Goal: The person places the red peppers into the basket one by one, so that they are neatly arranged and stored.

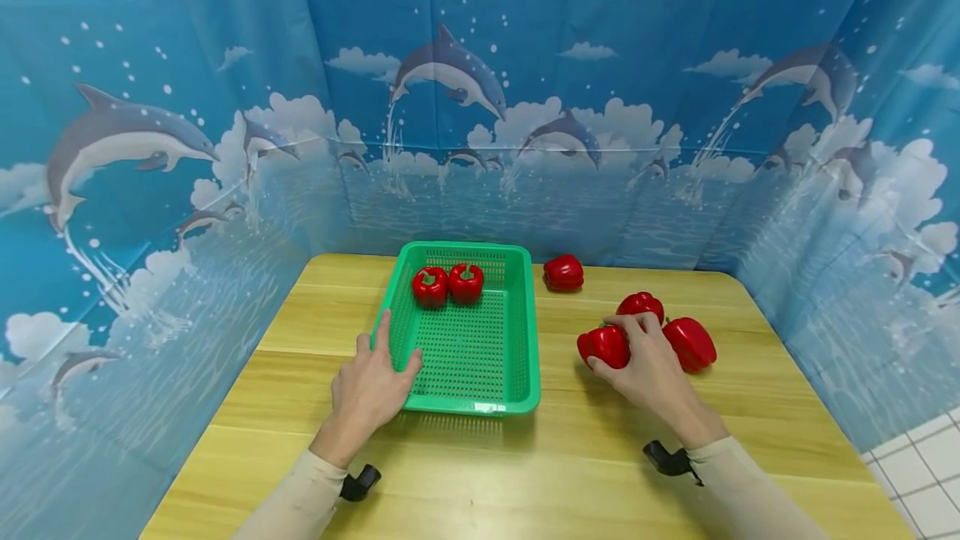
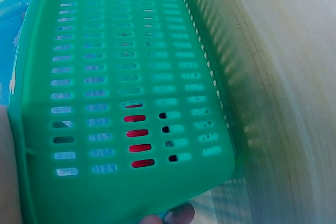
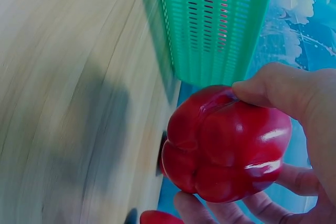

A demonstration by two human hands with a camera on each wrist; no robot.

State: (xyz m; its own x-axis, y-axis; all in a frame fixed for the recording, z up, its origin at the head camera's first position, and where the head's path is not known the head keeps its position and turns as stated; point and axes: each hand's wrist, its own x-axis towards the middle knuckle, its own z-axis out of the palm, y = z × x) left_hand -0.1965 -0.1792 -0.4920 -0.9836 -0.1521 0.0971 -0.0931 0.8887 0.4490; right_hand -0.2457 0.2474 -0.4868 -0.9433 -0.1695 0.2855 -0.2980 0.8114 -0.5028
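Note:
My right hand grips a red bell pepper between thumb and fingers, to the right of the green basket. In the right wrist view this pepper looks raised off the table, its lobed end facing the camera. My left hand holds the basket's near left corner, with the thumb over the rim and the other fingers outside. Fingertips show below the basket wall in the left wrist view. Two red bell peppers, a left one and a right one, sit at the basket's far left end.
Beside the basket's far right corner lies a red bell pepper. Near my right hand are two more, one behind it and another at its right. A blue dolphin-print curtain surrounds the wooden table.

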